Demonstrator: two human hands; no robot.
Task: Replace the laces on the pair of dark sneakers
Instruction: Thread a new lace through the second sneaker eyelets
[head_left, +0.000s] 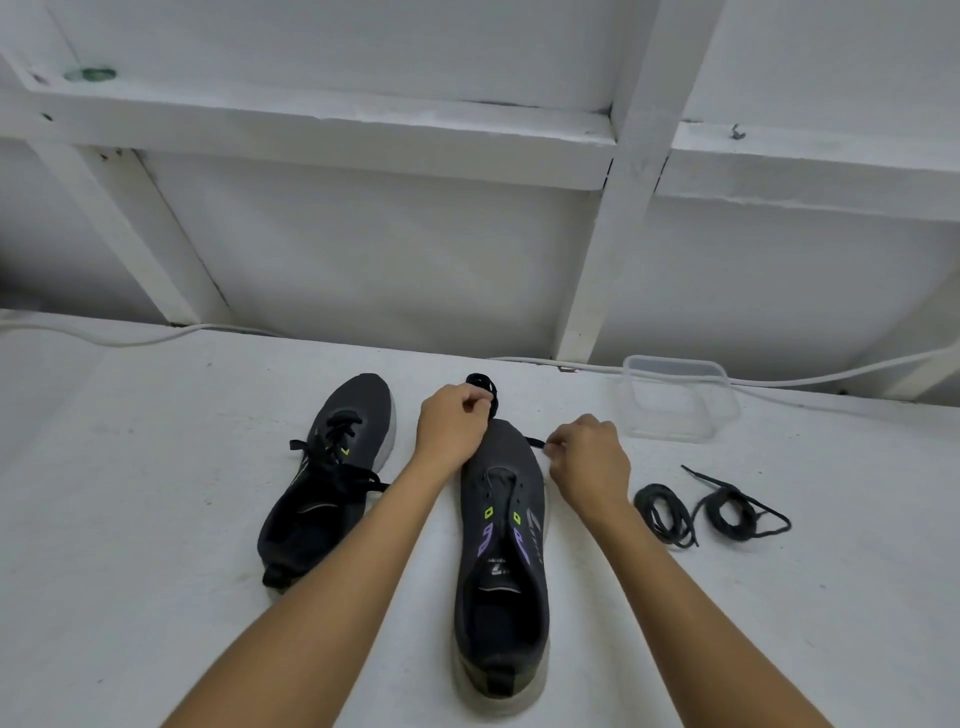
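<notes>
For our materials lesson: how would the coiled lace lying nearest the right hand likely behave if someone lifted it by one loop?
The coiled lace would probably sag and unwind, since its loops lie loose and untied. It looks thin, so likely very light. It seems unlikely to roll, as it lies flat on the table.

- Two bare forearms rise from the bottom edge of the frame toward the centre
- No sleeve, cuff or glove shows on either arm up to the frame's lower edge
- Left hand (453, 425), just above centre: no ring, watch or band is visible on the hand or the wrist
- Right hand (589, 457), right of centre: likewise unadorned, the knuckles and the back of the hand showing
- Both wrists are slim, both forearms smooth and without markings
- Fingernails are too small to make out
</notes>
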